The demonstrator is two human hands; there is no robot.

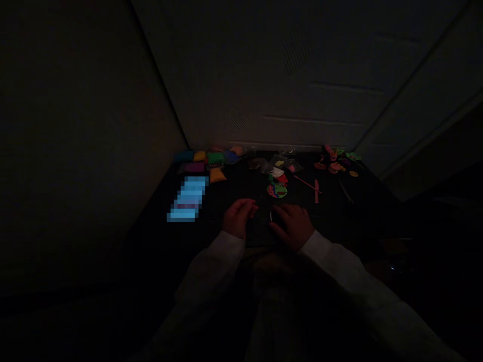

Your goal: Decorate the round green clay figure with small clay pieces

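Observation:
The scene is very dark. My left hand (237,218) is closed in a pinch just above the near part of the dark table; what it holds, if anything, is too dim to make out. My right hand (293,224) lies low over the tabletop, palm down, thumb apart from the fingers. A small thin white strip (270,216) shows between its thumb and forefinger, apparently on the table. Beyond both hands sits a round green piece (277,190) with red and blue shapes on it, looking like modelled clay. White and red bits (279,174) are just behind it.
Bags of coloured clay (215,158) line the back left. A lit, blurred screen (188,199) lies at the left. To the right are a pink stick (307,184), a pink clay knife (316,192) and colourful shaped pieces (333,157). A pale wall (264,90) rises behind the table.

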